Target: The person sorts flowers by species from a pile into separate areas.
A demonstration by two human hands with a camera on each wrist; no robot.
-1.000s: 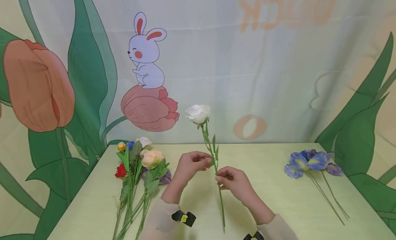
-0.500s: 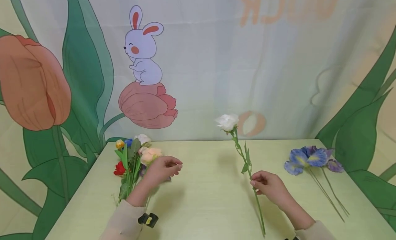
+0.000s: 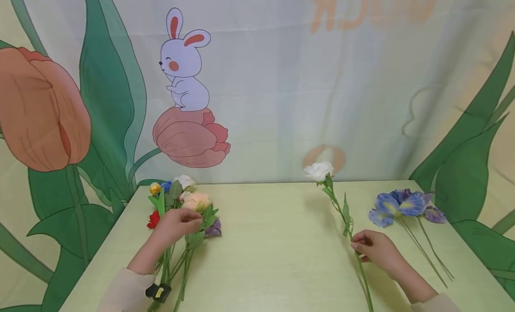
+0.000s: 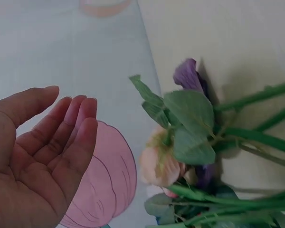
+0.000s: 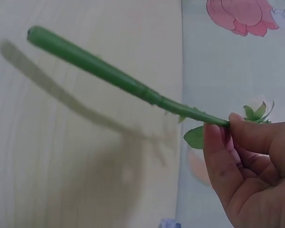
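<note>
My right hand [image 3: 374, 249] pinches the green stem of a white rose [image 3: 319, 171] between thumb and fingers, over the right part of the table. In the right wrist view the thick stem [image 5: 99, 69] runs out from the fingertips and casts a shadow on the table. My left hand [image 3: 179, 225] is above the flower bunch on the left and holds nothing. Its fingers look loosely bent in the left wrist view, with the palm [image 4: 42, 171] bare. Beside it in that view are a peach flower [image 4: 161, 164], green leaves [image 4: 190, 114] and a purple petal [image 4: 187, 73].
The bunch also has a red flower [image 3: 154, 219], a yellow bud [image 3: 154, 188] and a white bloom [image 3: 185, 181]. Blue-purple irises [image 3: 398, 207] with thin stems lie at the table's right. A printed curtain [image 3: 261, 79] hangs behind the table's back edge.
The left hand has let go of the rose stem and moved left over the bunch. The right hand has carried the white rose to the right and lower.
</note>
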